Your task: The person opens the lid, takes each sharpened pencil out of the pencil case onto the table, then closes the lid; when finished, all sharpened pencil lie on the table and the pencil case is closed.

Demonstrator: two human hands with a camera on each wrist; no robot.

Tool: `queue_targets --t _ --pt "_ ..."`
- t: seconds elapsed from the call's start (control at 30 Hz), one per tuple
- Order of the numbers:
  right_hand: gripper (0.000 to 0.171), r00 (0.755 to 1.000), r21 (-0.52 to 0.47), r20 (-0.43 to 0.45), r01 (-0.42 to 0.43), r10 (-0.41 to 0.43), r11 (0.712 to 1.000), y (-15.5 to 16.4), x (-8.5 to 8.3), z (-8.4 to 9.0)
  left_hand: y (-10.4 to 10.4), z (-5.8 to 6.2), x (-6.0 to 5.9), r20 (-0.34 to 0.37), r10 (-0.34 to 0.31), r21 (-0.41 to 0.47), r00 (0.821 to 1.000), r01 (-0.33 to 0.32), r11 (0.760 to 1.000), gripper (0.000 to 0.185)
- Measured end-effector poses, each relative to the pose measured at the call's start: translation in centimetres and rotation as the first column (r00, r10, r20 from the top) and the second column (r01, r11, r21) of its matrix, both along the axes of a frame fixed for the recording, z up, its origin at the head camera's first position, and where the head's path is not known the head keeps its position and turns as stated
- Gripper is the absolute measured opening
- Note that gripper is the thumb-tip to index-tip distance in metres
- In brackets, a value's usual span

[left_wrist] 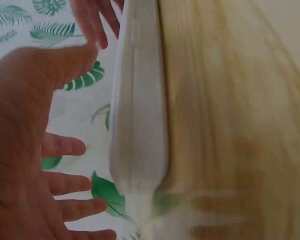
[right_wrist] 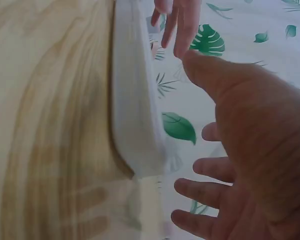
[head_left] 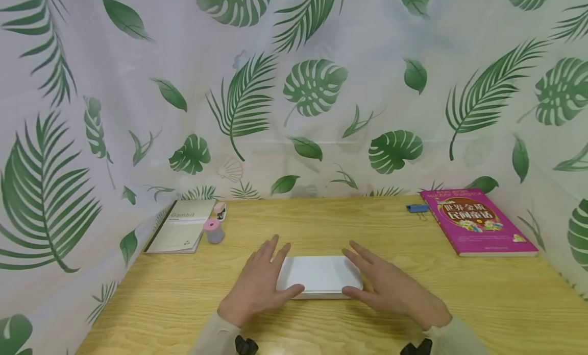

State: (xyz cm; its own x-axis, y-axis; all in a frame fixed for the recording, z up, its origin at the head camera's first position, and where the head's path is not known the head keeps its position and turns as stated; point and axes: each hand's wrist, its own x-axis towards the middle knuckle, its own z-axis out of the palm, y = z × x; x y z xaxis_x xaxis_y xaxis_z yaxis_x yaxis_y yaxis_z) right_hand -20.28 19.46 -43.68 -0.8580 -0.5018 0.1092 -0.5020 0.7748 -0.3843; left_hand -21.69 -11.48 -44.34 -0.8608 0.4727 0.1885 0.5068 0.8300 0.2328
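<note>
A flat white box [head_left: 320, 274] with rounded corners lies on the wooden table in front of the person. Over its left end is the left hand [head_left: 262, 283], fingers spread and thumb reaching toward the near edge. The right hand [head_left: 390, 286] mirrors it at the other end, its fingers extended forward over the corner. In the left wrist view, the box's side [left_wrist: 140, 100] shows a thin seam, and a gap separates the fingers from it. The right wrist view likewise has the box [right_wrist: 135, 90] standing apart from the outstretched fingers. Neither hand grips anything.
At the back left lie a pale notebook [head_left: 181, 227], a pink-and-grey spool-like item [head_left: 214, 231] and a small pink-and-white object [head_left: 220, 210]. A blue binder clip [head_left: 417, 208] sits beside a magenta book [head_left: 480, 222] at the back right. A leaf-print curtain [head_left: 317, 140] encloses the table [head_left: 151, 304].
</note>
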Motion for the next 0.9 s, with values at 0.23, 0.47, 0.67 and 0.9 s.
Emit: queue_targets --t 0.23,0.47,0.67,0.9 --pt "0.086 0.996 0.006 0.035 -0.079 0.079 0.997 0.4 -0.5 -1.1 -1.5 -0.9 -0.8 0.128 -0.016 0.091 0.992 0.004 0.996 0.1" --pt "0.083 0.996 0.004 0.049 -0.079 0.079 0.997 0.4 -0.5 -1.7 -2.1 -1.0 -1.2 0.182 -0.05 0.112 0.982 0.03 0.993 0.1" --pt "0.079 0.996 0.01 0.058 -0.065 0.065 0.998 0.4 -0.5 -1.7 -2.4 -1.0 -1.5 0.201 -0.067 0.117 0.977 0.044 0.992 0.093" --pt "0.075 0.998 0.016 0.025 -0.059 0.059 0.998 0.2 -0.5 -1.8 -2.4 -1.0 -1.4 0.213 -0.062 0.107 0.975 0.039 0.994 0.092"
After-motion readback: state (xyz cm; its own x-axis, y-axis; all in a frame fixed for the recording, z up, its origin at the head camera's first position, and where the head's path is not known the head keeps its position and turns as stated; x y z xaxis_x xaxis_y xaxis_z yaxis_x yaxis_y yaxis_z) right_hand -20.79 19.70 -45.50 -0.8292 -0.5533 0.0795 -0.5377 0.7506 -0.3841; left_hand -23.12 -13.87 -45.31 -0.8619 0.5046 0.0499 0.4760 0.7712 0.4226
